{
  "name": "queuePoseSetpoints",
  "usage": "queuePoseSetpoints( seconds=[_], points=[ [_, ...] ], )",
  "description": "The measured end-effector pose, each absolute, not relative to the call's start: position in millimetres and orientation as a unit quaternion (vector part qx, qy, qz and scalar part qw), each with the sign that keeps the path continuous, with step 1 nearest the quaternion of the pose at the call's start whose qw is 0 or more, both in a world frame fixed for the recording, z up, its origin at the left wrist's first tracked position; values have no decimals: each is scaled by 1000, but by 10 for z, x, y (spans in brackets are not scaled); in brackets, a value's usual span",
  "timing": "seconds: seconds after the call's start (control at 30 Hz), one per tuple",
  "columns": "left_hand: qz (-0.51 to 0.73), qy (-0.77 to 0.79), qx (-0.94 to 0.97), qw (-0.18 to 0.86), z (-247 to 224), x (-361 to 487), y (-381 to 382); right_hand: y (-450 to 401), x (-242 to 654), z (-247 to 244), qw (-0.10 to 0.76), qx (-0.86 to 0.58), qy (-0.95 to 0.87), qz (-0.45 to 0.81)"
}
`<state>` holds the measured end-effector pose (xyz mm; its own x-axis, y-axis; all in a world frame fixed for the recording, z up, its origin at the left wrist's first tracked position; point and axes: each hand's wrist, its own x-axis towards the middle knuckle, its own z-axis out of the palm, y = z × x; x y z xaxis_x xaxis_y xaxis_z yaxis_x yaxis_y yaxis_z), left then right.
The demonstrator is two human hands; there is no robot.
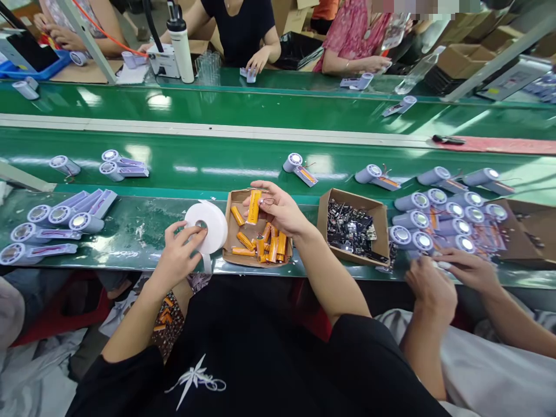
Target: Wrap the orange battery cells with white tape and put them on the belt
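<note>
The green surface (143,231) is crowded, so a slip is easy. Left of the cardboard tray (231,231) of orange cells, the white tape roll (208,225) stands on edge under the left hand (180,255), whose grip pinches its hub; let go, it could roll off the near edge. Above the tray, the right hand (282,211) pinches one orange battery (253,207) upright, glossy, with thin wires at its top that might snag or tear.

Factory assembly line, green conveyor belt (243,165), seated workers
</note>
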<state>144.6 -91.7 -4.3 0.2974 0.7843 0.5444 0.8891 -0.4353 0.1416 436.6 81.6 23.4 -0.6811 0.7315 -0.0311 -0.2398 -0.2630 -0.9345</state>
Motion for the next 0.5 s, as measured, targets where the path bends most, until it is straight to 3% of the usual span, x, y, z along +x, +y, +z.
queuePoseSetpoints(
  seconds=[0.13,0.27,0.5],
  points=[
    [-265,-524,-803,106,-21,1511,-927,672,4311,292,301,-226,-527,762],
    [-228,-528,-813,93,0,1548,-983,585,4306,354,297,-237,-633,675],
    [-162,-469,-865,77,147,1552,-1023,627,4327,562,174,-254,-803,509]
  ],
)
